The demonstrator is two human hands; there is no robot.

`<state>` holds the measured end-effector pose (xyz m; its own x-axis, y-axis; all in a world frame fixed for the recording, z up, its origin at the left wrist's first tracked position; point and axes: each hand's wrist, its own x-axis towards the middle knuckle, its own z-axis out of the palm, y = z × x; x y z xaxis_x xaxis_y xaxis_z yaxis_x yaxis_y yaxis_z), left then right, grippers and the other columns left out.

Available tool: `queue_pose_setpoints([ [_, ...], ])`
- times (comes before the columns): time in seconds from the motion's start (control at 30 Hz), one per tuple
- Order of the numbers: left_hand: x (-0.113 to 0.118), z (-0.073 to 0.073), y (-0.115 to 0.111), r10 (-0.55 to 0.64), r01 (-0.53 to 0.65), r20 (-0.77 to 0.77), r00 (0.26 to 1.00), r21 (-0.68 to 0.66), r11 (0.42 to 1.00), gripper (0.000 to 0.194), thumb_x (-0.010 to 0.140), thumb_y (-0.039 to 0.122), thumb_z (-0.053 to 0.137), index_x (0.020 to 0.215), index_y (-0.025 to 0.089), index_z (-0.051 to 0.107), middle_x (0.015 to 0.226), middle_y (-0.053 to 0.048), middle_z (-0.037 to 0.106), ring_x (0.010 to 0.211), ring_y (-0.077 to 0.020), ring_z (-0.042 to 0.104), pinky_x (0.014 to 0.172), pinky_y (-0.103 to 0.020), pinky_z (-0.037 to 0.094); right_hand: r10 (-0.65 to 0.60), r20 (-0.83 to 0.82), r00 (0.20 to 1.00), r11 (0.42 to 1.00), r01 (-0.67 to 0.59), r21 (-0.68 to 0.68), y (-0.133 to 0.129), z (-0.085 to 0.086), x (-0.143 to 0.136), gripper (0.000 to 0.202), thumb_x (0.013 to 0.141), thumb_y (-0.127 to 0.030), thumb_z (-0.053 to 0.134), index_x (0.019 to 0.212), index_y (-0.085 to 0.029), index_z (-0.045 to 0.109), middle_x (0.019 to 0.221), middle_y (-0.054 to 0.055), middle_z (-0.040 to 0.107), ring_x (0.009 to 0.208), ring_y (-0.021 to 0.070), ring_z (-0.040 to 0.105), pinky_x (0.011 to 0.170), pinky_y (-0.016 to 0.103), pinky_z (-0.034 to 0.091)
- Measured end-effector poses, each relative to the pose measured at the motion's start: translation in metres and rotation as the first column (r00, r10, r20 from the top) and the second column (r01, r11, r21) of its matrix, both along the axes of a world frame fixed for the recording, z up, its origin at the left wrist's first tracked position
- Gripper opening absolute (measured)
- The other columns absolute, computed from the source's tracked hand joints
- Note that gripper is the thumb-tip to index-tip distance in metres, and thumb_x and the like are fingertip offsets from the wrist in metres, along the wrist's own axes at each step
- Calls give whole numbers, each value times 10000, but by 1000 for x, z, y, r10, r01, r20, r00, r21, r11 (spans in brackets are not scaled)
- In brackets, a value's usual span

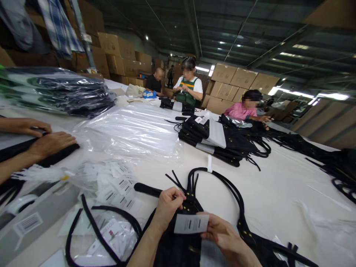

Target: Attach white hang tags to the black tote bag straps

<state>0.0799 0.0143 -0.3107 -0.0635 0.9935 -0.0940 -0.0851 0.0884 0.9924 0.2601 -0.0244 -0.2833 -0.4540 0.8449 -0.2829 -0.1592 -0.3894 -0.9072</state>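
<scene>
left hand pinched the black strapped garment at its studded top | right hand gripped white barcode tag by its edge | garment lay on white table, near edge | judged soft, floppy, light; tag thin, bendable; grip near studs

Illumination is dim overall, supplied by overhead ceiling strip lights and bright openings at right. Clear plastic bags show glare. Wide-angle distortion bends the frame edges; faces are blurred.
</scene>
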Motion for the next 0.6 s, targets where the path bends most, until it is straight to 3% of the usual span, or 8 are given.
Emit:
queue_pose_setpoints([
  [0.13, 1, 1, -1, -47, 50, 85, 995, -31, 998, 94, 608, 160, 459, 604, 131, 548, 601, -6, 617, 403, -57, 438, 412, -187, 263, 6, 190, 982, 999, -14, 44, 4, -6, -2, 316, 621, -405, 664, 828, -170, 619, 743, 28, 612, 733, 171, 542, 716, 286, 385],
  [0.33, 6, -4, -3, -155, 153, -77, 985, -23, 988, 84, 638, 171, 468, 600, 147, 538, 503, 27, 549, 463, -84, 487, 478, -191, 335, 64, 420, 905, 980, -137, 145, 11, -4, -8, 159, 731, -316, 549, 796, -172, 560, 699, -7, 560, 670, 133, 490, 631, 244, 368],
  [0.47, 9, -9, -2, -170, 170, -191, 967, -15, 985, 100, 667, 208, 480, 576, 167, 482, 496, 54, 487, 464, -82, 449, 479, -196, 329, -13, 506, 863, 973, -106, 206, 15, -12, -19, 110, 723, -266, 539, 758, -197, 460, 571, -61, 463, 549, 100, 420, 528, 213, 320],
  [0.6, 8, -8, -2, -192, 190, -282, 940, -33, 981, 124, 649, 245, 537, 568, 159, 500, 525, 55, 464, 514, -82, 420, 483, -194, 304, -116, 584, 804, 954, -74, 291, 18, -27, -25, 128, 765, -320, 485, 727, -201, 458, 547, -64, 423, 517, 97, 399, 489, 212, 303],
])
